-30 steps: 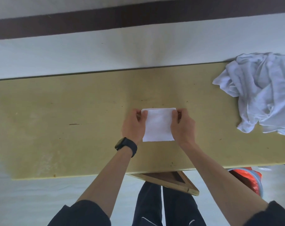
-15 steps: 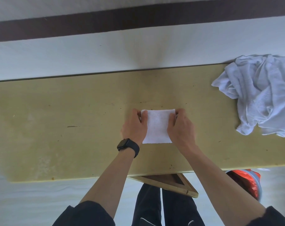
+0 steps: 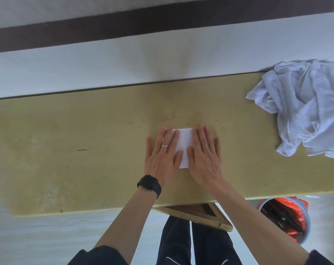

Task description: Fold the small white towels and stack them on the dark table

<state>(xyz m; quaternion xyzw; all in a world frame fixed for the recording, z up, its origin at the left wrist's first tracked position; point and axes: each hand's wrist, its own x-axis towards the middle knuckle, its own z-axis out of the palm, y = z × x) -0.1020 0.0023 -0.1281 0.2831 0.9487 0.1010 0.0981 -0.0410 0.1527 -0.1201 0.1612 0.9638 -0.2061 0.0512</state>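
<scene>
Spanning the view, a scuffed yellow-tan wooden surface [image 3: 86, 140] carries a small folded white towel [image 3: 184, 144] at centre; left hand [image 3: 162, 155] and right hand [image 3: 204, 155] press it flat, fingers straight, gripping nothing; a crumpled heap of white towels [image 3: 305, 111] lies at 2 o'clock; a dark brown band [image 3: 162, 22] crosses the pale background at 12 o'clock.

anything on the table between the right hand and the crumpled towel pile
Nothing visible. The right hand lies flat on the folded towel, and only bare table stretches from it to the crumpled towel pile at the table's right end.
</scene>
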